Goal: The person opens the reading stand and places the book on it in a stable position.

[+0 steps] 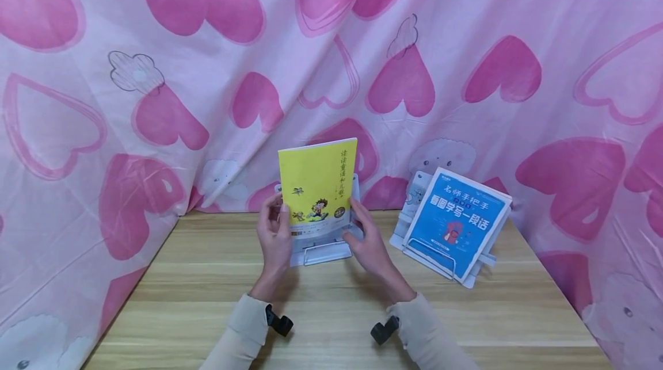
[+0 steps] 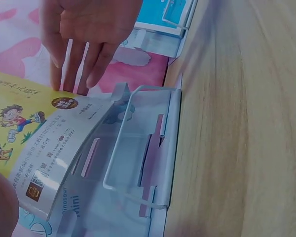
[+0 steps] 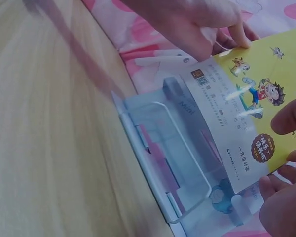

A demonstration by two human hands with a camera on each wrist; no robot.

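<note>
A thin yellow book (image 1: 316, 180) with a white lower band is tilted, its bottom edge lifted above the ledge of a pale book stand (image 1: 297, 258). My left hand (image 1: 274, 235) grips the book's left edge, thumb in front and fingers partly hidden behind. At the right edge, my right hand (image 1: 369, 243) holds the book with its fingers; in the right wrist view, fingertips (image 3: 288, 116) overlap the cover. The stand's wire bar (image 2: 121, 143) juts out in front, below the book. "Mini" is printed on the stand's back plate.
To the right, a blue book (image 1: 450, 223) leans in a second stand (image 1: 399, 237) behind its wire bar. Both stands are on a wooden table (image 1: 207, 301). A pink heart-patterned curtain (image 1: 290, 48) hangs behind the table and along its sides.
</note>
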